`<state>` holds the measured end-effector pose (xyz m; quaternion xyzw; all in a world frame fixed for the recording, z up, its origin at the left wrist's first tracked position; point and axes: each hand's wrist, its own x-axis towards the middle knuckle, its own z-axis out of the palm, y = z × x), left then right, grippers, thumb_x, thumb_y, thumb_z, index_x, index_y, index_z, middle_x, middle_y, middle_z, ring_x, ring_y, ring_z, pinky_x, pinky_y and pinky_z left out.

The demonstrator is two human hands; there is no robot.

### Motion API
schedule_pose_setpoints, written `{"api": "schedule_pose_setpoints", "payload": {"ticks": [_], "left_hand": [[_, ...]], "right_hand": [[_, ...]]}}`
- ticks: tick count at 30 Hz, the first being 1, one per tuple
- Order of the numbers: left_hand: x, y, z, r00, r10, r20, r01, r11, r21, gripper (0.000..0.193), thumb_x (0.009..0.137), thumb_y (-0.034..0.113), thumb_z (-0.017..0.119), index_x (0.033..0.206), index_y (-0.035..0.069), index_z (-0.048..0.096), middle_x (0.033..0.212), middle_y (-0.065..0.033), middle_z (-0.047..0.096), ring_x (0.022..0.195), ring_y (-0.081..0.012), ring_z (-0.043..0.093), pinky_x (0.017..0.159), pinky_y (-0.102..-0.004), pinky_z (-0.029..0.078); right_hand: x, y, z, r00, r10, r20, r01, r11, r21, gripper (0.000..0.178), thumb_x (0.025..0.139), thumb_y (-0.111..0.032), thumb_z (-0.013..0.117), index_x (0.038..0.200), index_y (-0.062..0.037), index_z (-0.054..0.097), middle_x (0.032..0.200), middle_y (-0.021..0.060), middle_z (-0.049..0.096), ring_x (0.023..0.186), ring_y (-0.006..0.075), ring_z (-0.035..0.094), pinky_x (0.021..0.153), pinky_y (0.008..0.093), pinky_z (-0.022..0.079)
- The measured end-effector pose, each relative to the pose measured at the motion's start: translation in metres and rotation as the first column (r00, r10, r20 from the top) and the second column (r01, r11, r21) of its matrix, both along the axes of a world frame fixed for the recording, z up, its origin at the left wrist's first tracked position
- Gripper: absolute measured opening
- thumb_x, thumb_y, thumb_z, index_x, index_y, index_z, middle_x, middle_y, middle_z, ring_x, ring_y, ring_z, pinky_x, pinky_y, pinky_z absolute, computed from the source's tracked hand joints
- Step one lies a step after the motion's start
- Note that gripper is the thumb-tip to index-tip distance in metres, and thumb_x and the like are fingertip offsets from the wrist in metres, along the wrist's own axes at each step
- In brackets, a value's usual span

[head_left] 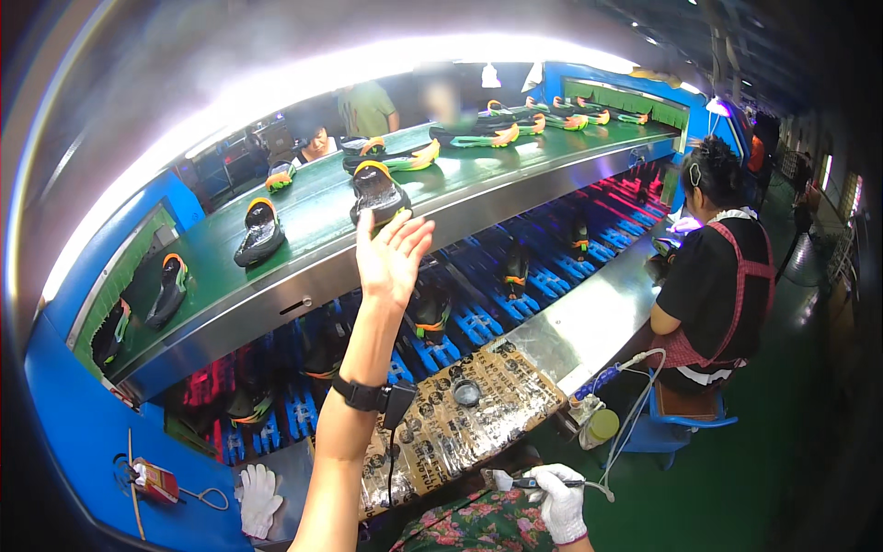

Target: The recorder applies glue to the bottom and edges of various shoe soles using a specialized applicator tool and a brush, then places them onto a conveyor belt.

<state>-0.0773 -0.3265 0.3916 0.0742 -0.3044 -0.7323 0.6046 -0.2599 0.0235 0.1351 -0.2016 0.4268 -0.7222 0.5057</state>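
My left hand (395,258), bare and with a black strap on its wrist, reaches up to the green conveyor belt (317,198). Its palm is turned up and its fingers are spread. Just beyond the fingertips lies a black shoe sole with an orange rim (377,189); whether they touch it I cannot tell. Low in the view, my right hand (559,504) wears a white glove and is closed round the dark handle of a brush (529,482). A pale hose (618,451) runs up from the handle's end. The brush head is over my flowered apron (478,524).
Several soles lie along the belt, and more ride on blue racks (478,324) below it. A cardboard-covered bench (432,423) holds a small round dish (466,394). A spare white glove (258,500) lies at left. A co-worker (722,267) sits at right; others stand behind the belt.
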Motion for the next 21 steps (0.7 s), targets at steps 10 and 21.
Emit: {"api": "schedule_pose_setpoints", "payload": {"ticks": [10,21], "left_hand": [[0.065,-0.005,0.017,-0.432,0.901,-0.029,-0.393,-0.217,-0.893,0.075,0.070,0.031,0.096,0.126,0.003,0.054,0.083,-0.0002,0.053,0.071,-0.0134,0.048,0.067,-0.0296,0.047],[0.015,-0.072,0.044,-0.256,0.869,0.424,-0.311,0.341,-0.887,0.133,0.062,0.035,0.094,0.162,0.000,0.014,0.131,-0.0315,0.063,0.121,-0.0418,0.063,0.104,-0.0462,0.050]], "right_hand": [[0.011,0.001,-0.002,0.992,0.102,-0.069,-0.097,0.993,0.069,0.011,0.092,-0.006,0.067,0.096,0.0010,0.075,0.086,0.0076,0.073,0.068,0.0136,0.065,0.058,0.0256,0.052],[0.005,0.002,-0.004,0.990,0.098,-0.102,-0.091,0.993,0.073,0.011,0.093,-0.006,0.066,0.093,-0.0002,0.075,0.084,0.0035,0.071,0.063,0.0105,0.059,0.056,0.0239,0.045]]}}
